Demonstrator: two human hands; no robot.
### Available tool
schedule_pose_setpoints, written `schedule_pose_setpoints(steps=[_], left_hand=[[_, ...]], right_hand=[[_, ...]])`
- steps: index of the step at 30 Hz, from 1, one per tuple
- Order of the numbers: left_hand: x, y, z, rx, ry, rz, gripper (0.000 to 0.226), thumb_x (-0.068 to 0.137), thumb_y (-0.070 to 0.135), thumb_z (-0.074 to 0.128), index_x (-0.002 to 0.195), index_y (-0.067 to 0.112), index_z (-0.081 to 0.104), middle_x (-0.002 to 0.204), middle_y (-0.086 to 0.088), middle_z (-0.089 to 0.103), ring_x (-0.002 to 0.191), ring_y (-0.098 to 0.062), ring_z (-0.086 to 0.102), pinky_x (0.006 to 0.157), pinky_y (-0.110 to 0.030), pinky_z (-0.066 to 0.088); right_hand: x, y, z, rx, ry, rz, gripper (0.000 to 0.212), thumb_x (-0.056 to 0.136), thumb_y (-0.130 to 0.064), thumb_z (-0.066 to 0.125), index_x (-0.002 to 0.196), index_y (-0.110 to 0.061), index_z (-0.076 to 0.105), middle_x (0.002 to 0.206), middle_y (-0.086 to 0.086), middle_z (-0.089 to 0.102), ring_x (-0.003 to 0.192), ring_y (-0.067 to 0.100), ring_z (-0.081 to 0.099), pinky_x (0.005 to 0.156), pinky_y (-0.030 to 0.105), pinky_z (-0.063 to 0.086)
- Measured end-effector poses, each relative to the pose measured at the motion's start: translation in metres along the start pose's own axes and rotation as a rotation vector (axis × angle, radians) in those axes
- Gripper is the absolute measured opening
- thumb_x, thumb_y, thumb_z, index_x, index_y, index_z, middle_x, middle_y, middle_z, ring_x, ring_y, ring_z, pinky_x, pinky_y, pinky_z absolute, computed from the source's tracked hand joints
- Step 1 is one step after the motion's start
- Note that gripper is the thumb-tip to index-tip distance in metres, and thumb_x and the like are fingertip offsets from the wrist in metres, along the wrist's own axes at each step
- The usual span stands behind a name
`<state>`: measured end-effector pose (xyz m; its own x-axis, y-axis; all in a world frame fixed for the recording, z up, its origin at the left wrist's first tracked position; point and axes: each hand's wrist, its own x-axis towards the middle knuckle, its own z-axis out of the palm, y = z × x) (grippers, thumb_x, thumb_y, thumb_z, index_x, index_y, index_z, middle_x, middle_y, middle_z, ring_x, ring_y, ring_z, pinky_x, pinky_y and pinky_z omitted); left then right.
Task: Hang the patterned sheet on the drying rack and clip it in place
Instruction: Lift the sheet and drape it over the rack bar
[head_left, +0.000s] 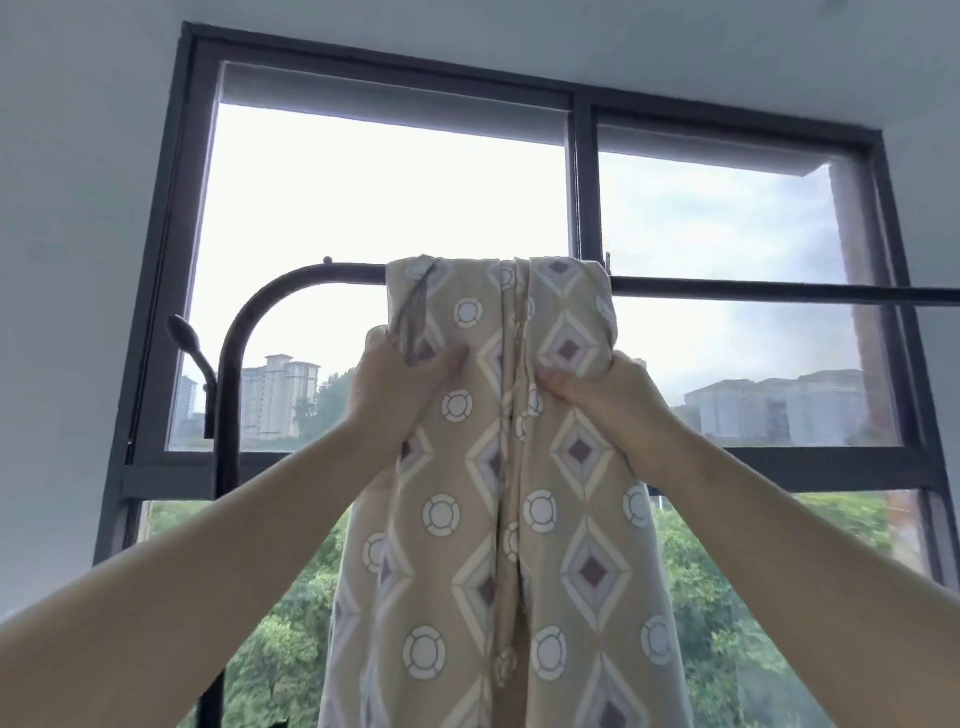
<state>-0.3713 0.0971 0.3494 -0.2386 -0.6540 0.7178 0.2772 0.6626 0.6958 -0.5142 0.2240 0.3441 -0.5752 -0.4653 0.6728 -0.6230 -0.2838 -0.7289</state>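
Gripping the sheet (498, 467) with both hands, arms raised toward the window. Left hand (400, 384): fingers curled round the sheet's left edge just under the bar, thumb lying across the front of the cloth. Right hand (602, 395): fingers pinching a bunch of cloth at the right side, at much the same height. Both hands sit just below the fold and near each other, with a vertical pleat of cloth between them.

Sheet: beige, with a diamond and ring pattern. It is draped over the rack (727, 287), a dark horizontal bar that curves down at its left end. The near side hangs long and runs out of the bottom of the view; how far the back side hangs cannot be told. The cloth is folded or gathered into a narrow band and covers only a short stretch of the bar; the bar to the right is bare.

Progress, as a judgement: the first part is done, since the sheet is over the bar and seems to bear its own weight there. Left to do: probably spreading or evening the cloth along the bar, then clipping. No clip is visible on the sheet, on the bar or in either hand.

Background: window (587, 208) with a dark frame, trees and tower blocks beyond.
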Motion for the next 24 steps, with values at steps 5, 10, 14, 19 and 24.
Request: schedule_pose_setpoints(steps=[5,10,14,19,24], left_hand=[[-0.016,0.006,-0.008,-0.09,-0.187,-0.057,0.011,0.083,0.023,0.069,0.085,0.012,0.068,0.064,0.004,0.071,0.054,-0.006,0.068,0.049,-0.017,0.053],[-0.005,0.041,-0.02,0.065,-0.122,0.073,0.013,0.086,0.025,0.067,0.09,0.012,0.067,0.082,-0.003,0.07,0.073,-0.016,0.068,0.067,-0.026,0.058],[0.012,0.075,-0.025,0.163,-0.009,0.206,0.026,0.088,0.03,0.062,0.096,0.005,0.066,0.095,-0.015,0.07,0.089,-0.03,0.067,0.082,-0.046,0.055],[0.038,0.096,-0.024,0.239,-0.033,0.186,0.028,0.089,0.026,0.058,0.105,0.003,0.062,0.102,-0.015,0.066,0.096,-0.032,0.063,0.088,-0.044,0.052],[0.059,0.113,-0.023,0.359,0.026,0.282,0.015,0.093,0.028,0.052,0.093,0.013,0.052,0.075,0.002,0.052,0.079,-0.02,0.053,0.058,-0.023,0.04]], right_hand=[[-0.01,-0.008,0.001,0.175,-0.074,0.011,0.013,0.078,-0.023,0.075,0.076,-0.025,0.062,0.072,-0.006,0.067,0.059,0.008,0.066,0.052,0.018,0.052],[-0.009,-0.037,0.005,0.191,-0.026,-0.064,0.009,0.081,-0.014,0.071,0.08,-0.02,0.065,0.08,0.002,0.07,0.072,0.019,0.068,0.067,0.028,0.055],[0.003,-0.073,0.008,0.157,0.032,-0.165,0.004,0.085,-0.013,0.067,0.088,-0.012,0.067,0.087,0.008,0.069,0.081,0.024,0.067,0.076,0.034,0.056],[0.022,-0.091,0.01,0.101,0.085,-0.212,0.015,0.083,-0.011,0.067,0.095,-0.003,0.065,0.088,0.012,0.065,0.08,0.024,0.064,0.076,0.035,0.055],[0.047,-0.104,-0.003,0.075,0.163,-0.297,0.023,0.084,-0.015,0.066,0.103,-0.001,0.062,0.084,0.005,0.061,0.075,0.016,0.06,0.064,0.021,0.049]])
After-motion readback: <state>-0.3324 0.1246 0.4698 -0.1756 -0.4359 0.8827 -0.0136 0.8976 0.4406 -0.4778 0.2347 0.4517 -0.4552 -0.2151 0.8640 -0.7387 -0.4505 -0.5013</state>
